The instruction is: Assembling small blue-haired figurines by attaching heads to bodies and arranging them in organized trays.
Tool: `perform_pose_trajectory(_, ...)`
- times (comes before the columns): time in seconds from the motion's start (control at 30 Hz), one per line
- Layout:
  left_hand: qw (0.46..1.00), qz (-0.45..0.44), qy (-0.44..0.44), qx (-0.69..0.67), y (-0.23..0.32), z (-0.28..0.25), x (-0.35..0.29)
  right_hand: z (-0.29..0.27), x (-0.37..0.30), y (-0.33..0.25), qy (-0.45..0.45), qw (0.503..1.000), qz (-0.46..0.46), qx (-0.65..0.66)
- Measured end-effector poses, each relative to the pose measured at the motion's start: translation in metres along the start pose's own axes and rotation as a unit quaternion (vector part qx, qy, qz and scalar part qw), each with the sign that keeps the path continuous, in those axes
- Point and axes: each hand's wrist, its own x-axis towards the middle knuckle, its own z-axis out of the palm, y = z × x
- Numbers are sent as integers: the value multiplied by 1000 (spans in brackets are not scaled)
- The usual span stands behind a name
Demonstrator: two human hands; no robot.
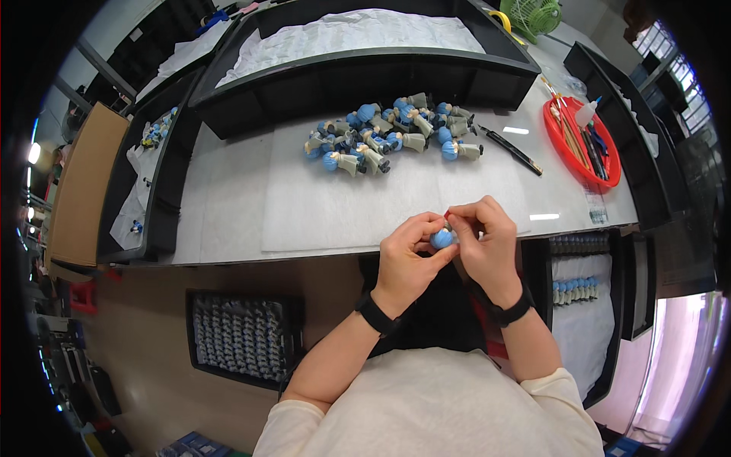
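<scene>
Blue hair tops the small figurine (441, 239) held at the table's (221, 221) near edge, pinched between the left hand's (403, 259) thumb and fingers. The right hand (487, 240) pinches a red piece (447, 215), too small to identify, beside it. Steady left support and light right fingertip pressure seem best.

a loose cream top (438, 404) is worn, its plain cloth lightly creased across the front. the upper arms are covered by a left sleeve (288, 428) and a right sleeve (562, 392), both cut short and wide in the same cream. a broad black band (375, 314) is strapped around the left wrist, matched by a second black band (515, 307) on the right. beyond the top's front edge, black legwear (438, 321) is partly seen, its details lost in shadow.
</scene>
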Motion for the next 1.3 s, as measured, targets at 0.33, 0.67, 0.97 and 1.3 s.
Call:
perform_pose_trajectory(0.33, 1000, 3, 3, -15, 4, 1, -1, 0, 7, 20, 20, 1000, 13, -10)
perform_pose_trajectory(0.67, 999, 0, 31, -37, 2, 2, 4, -3, 8, 17, 38, 998, 36, 22)
perform_pose_trajectory(0.97, 999, -28, 18, -23, 5, 2, 2, -2, 4, 4, -3, 999, 12, 31)
perform_pose_trajectory(1.3, 1000, 13, 27, -5, -1, 2, 2, -2, 8, 21, 4, 999, 34, 33)
